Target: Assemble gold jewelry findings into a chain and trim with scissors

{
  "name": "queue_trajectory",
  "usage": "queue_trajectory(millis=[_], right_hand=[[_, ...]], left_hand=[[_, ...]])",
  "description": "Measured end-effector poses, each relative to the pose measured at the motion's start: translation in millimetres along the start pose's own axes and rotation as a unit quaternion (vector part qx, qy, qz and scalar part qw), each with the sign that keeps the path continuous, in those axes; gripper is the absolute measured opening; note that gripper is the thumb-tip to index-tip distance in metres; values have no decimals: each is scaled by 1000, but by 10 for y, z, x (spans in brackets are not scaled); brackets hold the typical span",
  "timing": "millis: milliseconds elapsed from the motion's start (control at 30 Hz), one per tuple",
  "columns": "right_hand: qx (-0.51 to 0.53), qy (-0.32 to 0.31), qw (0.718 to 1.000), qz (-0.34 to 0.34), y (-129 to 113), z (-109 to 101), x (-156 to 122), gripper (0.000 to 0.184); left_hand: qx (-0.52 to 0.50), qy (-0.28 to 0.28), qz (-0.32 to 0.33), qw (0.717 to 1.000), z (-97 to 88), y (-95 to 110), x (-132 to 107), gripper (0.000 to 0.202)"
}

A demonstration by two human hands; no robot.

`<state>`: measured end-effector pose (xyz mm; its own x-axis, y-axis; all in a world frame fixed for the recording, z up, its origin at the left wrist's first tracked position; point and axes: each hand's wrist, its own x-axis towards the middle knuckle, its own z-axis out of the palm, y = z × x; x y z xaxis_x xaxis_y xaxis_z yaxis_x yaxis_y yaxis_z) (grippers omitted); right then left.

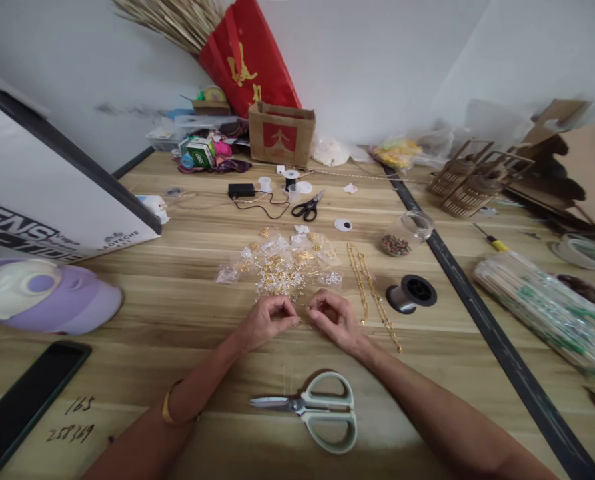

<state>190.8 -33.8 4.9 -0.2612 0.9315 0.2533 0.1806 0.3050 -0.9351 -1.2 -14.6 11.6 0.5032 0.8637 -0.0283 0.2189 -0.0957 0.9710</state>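
My left hand (272, 321) is closed in a pinch between thumb and forefinger. A tiny bit shows at its fingertips, too small to name. Facing it a short gap away, my right hand (336, 320) also pinches; what it holds cannot be made out. Just beyond my fingers lies a heap of gold and clear beads (280, 275) with small plastic bags. Two gold chains (366, 283) stretch along the table right of my right hand. Between my forearms and nearer to me are pale green-handled scissors (327, 408), blades pointing left.
A spool of clear line (411, 294) and a jar of mixed beads (396, 244) stand to the right. Black scissors (308, 207) lie behind the heap. At left are a phone (32, 393), a purple-and-white object (47, 293) and a large box (52, 187). Wrapped sticks (542, 307) lie far right.
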Motion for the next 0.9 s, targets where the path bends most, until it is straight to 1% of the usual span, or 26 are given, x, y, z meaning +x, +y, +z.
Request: queue_trajectory(millis=[133,300,467,900], right_hand=[[-46,-35,995,-77,4,37,-10,17],[-105,-49,985,-130,36,74,-15,12],[-133,-55,980,-134,54,73,-23,11],[-133,-57,981,-130,94,82,-19,9]], left_hand=[[41,6,19,999,10,-20,-8,12],[63,15,25,998,16,-29,-14,11],[71,21,19,997,5,-38,-14,11],[70,25,18,997,-12,-16,-9,11]])
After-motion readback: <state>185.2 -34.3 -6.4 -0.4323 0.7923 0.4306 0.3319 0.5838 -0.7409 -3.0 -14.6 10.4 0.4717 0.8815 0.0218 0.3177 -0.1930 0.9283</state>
